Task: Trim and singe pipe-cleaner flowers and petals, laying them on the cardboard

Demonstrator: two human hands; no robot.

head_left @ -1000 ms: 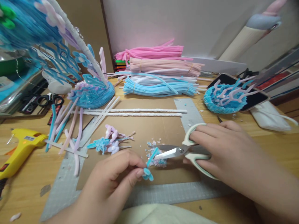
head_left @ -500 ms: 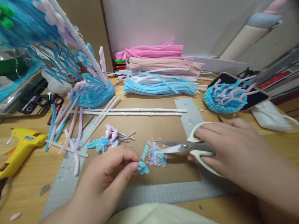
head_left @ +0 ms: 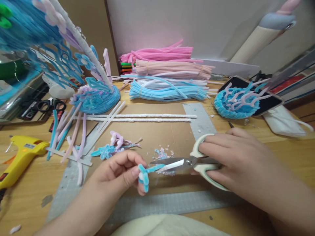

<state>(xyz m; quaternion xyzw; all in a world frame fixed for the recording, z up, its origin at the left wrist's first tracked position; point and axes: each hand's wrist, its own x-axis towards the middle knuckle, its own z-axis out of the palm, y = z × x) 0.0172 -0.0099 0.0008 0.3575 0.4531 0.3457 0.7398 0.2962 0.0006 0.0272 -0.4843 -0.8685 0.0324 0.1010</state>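
Observation:
Between the thumb and fingers of my left hand point(head_left: 120, 177) is a small blue pipe cleaner flower point(head_left: 145, 179) with a white centre. Its fuzzy stem points right, toward the scissors. My right hand point(head_left: 228, 157) has its fingers through the pale green handles of the scissors point(head_left: 182, 163), whose blades lie around or against the stem's tip; I cannot tell whether they touch it. Beneath the blades lies a pile of blue and lilac fuzz clippings point(head_left: 162, 153), partly hidden. Left of it, finished blue and lilac flowers point(head_left: 107, 151) rest on the cardboard point(head_left: 177, 137).
A yellow glue gun point(head_left: 27, 149) and loose pipe cleaners point(head_left: 80, 141) lie at left, near a tall blue craft piece point(head_left: 98, 98). Bundles of pipe cleaners point(head_left: 167, 90) are stacked at the back. A blue fuzzy bowl shape point(head_left: 236, 103) sits on a phone at right.
My left hand has turned the flower so its stem points right instead of up. The scissors have moved left, bringing their blades to the stem.

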